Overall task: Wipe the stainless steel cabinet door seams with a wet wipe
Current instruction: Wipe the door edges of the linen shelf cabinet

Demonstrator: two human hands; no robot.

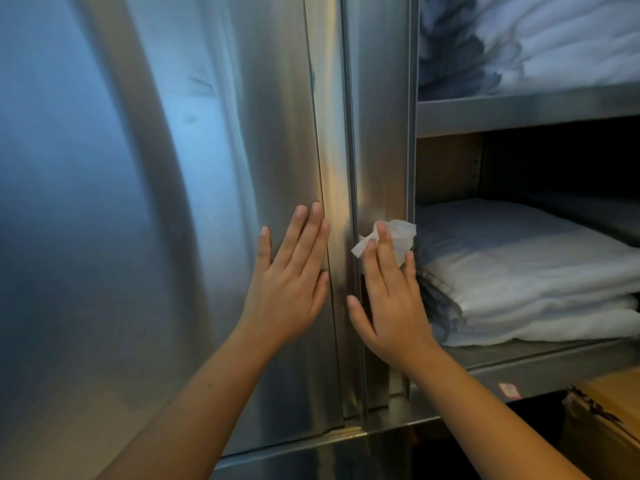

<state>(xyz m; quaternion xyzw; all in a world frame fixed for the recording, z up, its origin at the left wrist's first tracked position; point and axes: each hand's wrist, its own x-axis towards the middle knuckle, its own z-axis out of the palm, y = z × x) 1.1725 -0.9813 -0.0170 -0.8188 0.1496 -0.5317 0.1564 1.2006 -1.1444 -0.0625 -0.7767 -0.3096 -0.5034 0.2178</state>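
Observation:
A tall stainless steel cabinet door [173, 202] fills the left and middle of the view. Its vertical seam [353, 168] runs down beside a narrow steel panel [381, 133]. My left hand [289, 282] lies flat on the door just left of the seam, fingers spread and holding nothing. My right hand [388, 299] presses a crumpled white wet wipe [398, 237] against the narrow panel between the seam and the panel's right edge. The wipe sticks out above and beside my fingertips.
To the right are open steel shelves. A stack of folded white bedding [526, 271] lies on the middle shelf, more bedding [536, 39] on the one above. A steel ledge [381, 427] runs below the doors. A cardboard box [606, 427] sits at the lower right.

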